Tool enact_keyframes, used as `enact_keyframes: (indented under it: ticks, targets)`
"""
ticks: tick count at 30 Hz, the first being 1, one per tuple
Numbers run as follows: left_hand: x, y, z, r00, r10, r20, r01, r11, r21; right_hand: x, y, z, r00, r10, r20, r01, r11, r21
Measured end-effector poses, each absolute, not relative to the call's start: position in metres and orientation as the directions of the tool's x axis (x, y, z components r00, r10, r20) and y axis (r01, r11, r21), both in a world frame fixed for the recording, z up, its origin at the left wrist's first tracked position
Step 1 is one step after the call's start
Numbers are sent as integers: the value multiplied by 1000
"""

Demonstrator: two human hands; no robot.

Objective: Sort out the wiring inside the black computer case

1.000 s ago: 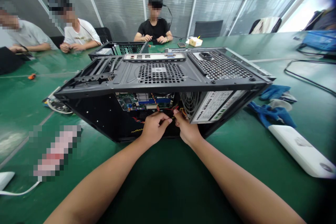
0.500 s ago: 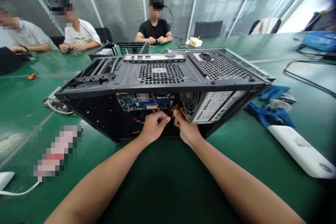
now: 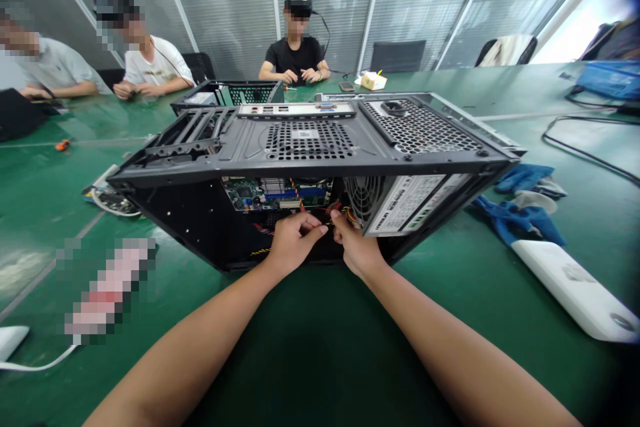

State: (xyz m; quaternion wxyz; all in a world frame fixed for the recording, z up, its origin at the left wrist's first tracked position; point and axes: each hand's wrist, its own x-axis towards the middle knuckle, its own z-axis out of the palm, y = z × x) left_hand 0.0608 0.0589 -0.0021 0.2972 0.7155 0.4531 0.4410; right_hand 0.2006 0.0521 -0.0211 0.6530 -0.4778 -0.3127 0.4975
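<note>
A black computer case [image 3: 235, 147] stands on the green table, its open side facing me. Both hands reach into that opening. My left hand [image 3: 295, 238] is closed in a pinch below the motherboard [image 3: 280, 195]; whatever its fingertips grip is too small to make out. Close beside it, my right hand [image 3: 356, 243] is closed on thin power cables [image 3: 350, 213], red and yellow, that run from the power supply [image 3: 410, 203]. The power supply's fan grille [image 3: 364, 197] sits just above my right hand. The case floor behind my hands is dark.
A white power bank [image 3: 575, 290] and blue gloves [image 3: 525, 213] lie on the right. To the left are a bundle of cables [image 3: 113, 197] and a blurred pink object [image 3: 110, 290]. Behind stands another case [image 3: 250, 90]; co-workers sit across the table [image 3: 500, 93].
My left thumb has shifted very slightly to the right, toward my right hand. Otherwise both hands and the case stay nearly where they were.
</note>
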Motion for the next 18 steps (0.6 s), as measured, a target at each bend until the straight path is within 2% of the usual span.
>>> enact_keyframes:
  ticks: [7, 13, 18]
  targets:
    - [60, 60, -1, 255, 910, 328, 442, -411, 798, 200, 52, -19, 283, 957, -56, -372, 56, -926]
    - [58, 63, -7, 302, 922, 242, 352, -343, 871, 200, 52, -16, 251, 968, -28, -374, 70, -925]
    - [60, 62, -6, 272, 918, 287, 332, -370, 868, 200, 53, -17, 259, 966, -20, -360, 77, -930]
